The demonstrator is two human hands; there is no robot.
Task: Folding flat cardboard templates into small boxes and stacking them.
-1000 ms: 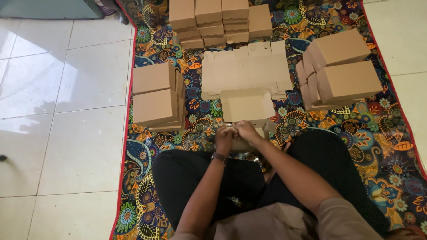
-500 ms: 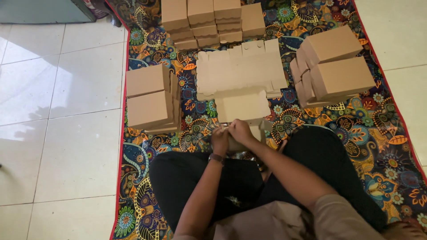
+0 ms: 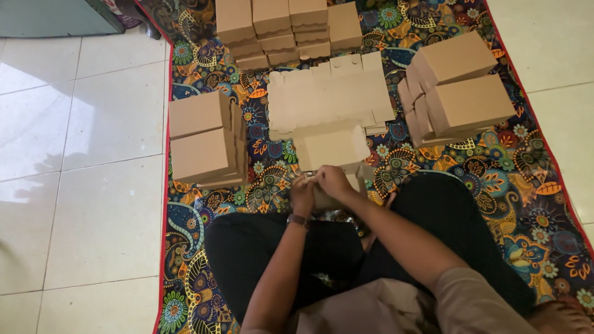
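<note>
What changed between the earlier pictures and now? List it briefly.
Very little. The left hand and right hand stay pressed together on the half-folded cardboard box in front of the lap; no grip was taken or released. The view shifted slightly. The flat cardboard sheets and the stacks of folded boxes on the patterned mat lie as before.

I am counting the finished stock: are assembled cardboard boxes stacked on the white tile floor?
No, the stacked boxes all sit on the patterned mat, and none on the tile floor.
</note>
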